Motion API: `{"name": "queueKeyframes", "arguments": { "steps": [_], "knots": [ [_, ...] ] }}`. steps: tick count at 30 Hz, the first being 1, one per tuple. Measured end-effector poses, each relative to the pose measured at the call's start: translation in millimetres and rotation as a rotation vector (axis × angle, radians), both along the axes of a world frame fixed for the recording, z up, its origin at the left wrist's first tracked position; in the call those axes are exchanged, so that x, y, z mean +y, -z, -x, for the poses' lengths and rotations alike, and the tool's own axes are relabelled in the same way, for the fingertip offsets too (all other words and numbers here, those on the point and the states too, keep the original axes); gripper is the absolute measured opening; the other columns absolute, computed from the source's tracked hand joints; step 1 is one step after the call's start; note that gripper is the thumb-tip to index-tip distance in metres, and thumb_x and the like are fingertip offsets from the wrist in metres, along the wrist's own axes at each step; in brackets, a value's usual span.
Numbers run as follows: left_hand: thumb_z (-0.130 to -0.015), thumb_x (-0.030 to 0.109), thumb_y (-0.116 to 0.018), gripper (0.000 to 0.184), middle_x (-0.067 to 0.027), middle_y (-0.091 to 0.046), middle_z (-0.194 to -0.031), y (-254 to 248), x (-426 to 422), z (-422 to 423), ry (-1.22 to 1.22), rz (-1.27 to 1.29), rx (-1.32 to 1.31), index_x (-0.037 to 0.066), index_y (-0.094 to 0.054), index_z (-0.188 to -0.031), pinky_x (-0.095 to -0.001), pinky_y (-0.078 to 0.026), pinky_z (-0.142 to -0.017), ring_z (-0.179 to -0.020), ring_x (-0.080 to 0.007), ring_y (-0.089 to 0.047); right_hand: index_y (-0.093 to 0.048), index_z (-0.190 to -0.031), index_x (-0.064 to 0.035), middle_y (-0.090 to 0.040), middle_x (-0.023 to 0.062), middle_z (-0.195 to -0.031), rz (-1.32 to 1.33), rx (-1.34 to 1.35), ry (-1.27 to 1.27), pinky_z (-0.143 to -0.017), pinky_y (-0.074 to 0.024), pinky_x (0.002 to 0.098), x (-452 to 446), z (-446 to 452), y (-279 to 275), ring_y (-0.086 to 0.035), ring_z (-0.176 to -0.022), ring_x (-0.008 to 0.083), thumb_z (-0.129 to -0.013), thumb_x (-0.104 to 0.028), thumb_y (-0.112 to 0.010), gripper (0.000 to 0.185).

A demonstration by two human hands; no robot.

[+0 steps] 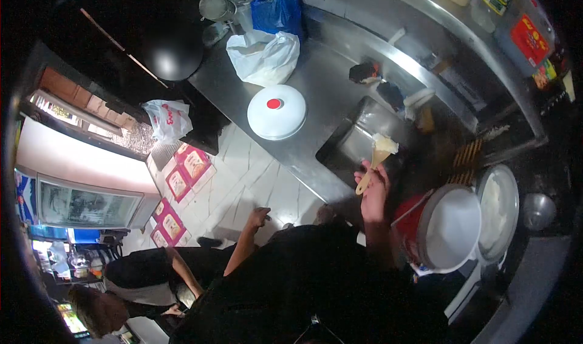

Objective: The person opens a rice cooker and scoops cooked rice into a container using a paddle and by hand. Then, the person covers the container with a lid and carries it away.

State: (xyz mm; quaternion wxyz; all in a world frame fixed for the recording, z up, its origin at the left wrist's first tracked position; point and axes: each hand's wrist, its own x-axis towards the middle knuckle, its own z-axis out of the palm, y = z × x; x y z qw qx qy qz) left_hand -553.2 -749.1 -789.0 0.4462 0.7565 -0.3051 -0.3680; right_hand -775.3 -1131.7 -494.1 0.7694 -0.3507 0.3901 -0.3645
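Note:
My right hand is closed around the handle of a pale rice paddle, whose broad end carries a lump of white, sticky-looking food. The paddle is held above the edge of a metal sink basin. Close to my right forearm stands a red bucket with a white inside; what lies at its bottom is hard to make out. My left hand hangs over the tiled floor with its fingers curled in, and nothing shows in it.
A white round lid with a red knob lies on the steel counter, beside a white plastic bag and a blue bag. A wide pan of white contents is past the bucket. Another person is at lower left.

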Motion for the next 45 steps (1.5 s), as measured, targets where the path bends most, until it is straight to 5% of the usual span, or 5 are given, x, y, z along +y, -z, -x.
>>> {"name": "queueKeyframes", "arguments": {
  "steps": [6, 16, 24, 36, 45],
  "knots": [
    [-0.093, 0.031, -0.06, 0.043, -0.0118, -0.069, -0.099, -124, -70, -6, -0.602, -0.216, 0.435, 0.001, -0.058, -0.124, -0.0314, -0.05, -0.059, -0.077, -0.0232, -0.068, -0.05, -0.131, -0.0043, -0.063, 0.0128, -0.122, 0.032, 0.007, -0.013, -0.071, -0.0524, 0.0295, -23, -6, 3, -0.066, -0.079, 0.0173, -0.098, -0.012, -0.049, 0.033],
    [-0.087, 0.025, -0.07, 0.047, -0.0186, -0.067, -0.114, -298, -309, -256, -0.315, 0.181, -0.607, -0.003, -0.06, -0.123, -0.0371, -0.049, -0.09, -0.103, -0.0321, -0.064, -0.049, -0.133, -0.0034, -0.065, 0.0125, -0.114, 0.075, 0.131, -0.028, -0.066, -0.0523, 0.0312, -11, -67, -12, -0.065, -0.076, 0.0188, -0.098, -0.016, -0.05, 0.038],
    [-0.077, 0.032, -0.076, 0.075, -0.0135, -0.051, -0.137, -272, -424, -351, -0.02, -0.015, -0.926, 0.013, -0.042, -0.142, -0.064, -0.023, -0.108, -0.132, -0.0299, -0.043, -0.05, -0.132, -0.0015, -0.064, 0.0089, -0.103, 0.116, 0.113, 0.094, -0.058, -0.0487, 0.0286, 40, -199, -85, -0.064, -0.073, 0.017, -0.097, -0.019, -0.052, 0.039],
    [-0.088, 0.044, -0.058, 0.083, -0.0166, -0.03, -0.154, -255, -354, -309, 0.229, 0.066, -1.149, 0.012, -0.021, -0.155, -0.0627, -0.015, -0.112, -0.141, -0.0341, -0.028, -0.052, -0.126, -0.002, -0.062, 0.0081, -0.095, 0.17, -0.106, -0.109, -0.05, -0.0479, 0.0279, 20, -386, -108, -0.062, -0.067, 0.0159, -0.095, -0.021, -0.056, 0.037],
    [-0.081, 0.031, -0.071, 0.069, -0.0218, -0.035, -0.147, -260, -271, -308, 0.28, -0.024, -0.8, 0.005, -0.044, -0.138, -0.0602, -0.023, -0.11, -0.137, -0.0408, -0.032, -0.025, -0.15, -0.0018, -0.055, 0.0284, -0.105, 1.264, 0.944, -0.277, -0.079, -0.0495, 0.0487, -58, -523, 43, -0.058, -0.091, 0.0425, -0.083, 0.005, -0.054, 0.073]
  ]
}}
